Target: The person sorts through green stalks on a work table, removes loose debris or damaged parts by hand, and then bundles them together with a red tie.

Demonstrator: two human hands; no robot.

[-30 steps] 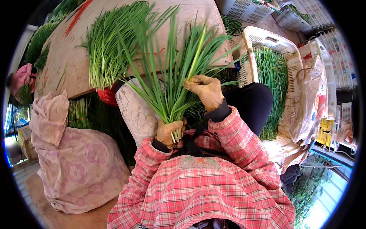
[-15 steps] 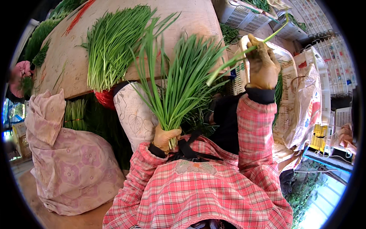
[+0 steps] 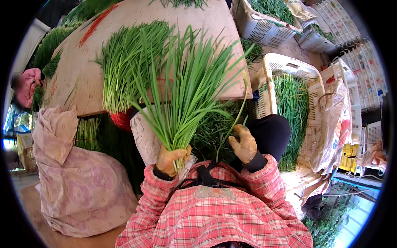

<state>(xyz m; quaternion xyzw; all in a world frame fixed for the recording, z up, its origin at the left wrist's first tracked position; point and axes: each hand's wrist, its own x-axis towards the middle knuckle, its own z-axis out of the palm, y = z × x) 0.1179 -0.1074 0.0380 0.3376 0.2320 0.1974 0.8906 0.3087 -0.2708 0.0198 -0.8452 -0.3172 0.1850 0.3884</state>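
My left hand is closed round the base of a fanned bunch of green chives, holding it upright in front of my body. The pale cut ends poke out below my fingers. To its right, my right hand is closed, thumb and fingers together, at a single long chive stalk. That stalk slants from upper right down to the left, its lower end near my apron. Beyond the bunch, a thick pile of chives lies on the wooden table, pale ends toward me.
A white plastic crate with chives stands at my right. Another crate of greens is behind it. Loose greens lie below my hands. A flowered cloth cover sits at my left. Red ties lie on the table.
My right hand has come down and left from above the crate to beside the bunch, with a stalk at its fingers. My left hand still grips the bunch, slightly further left.
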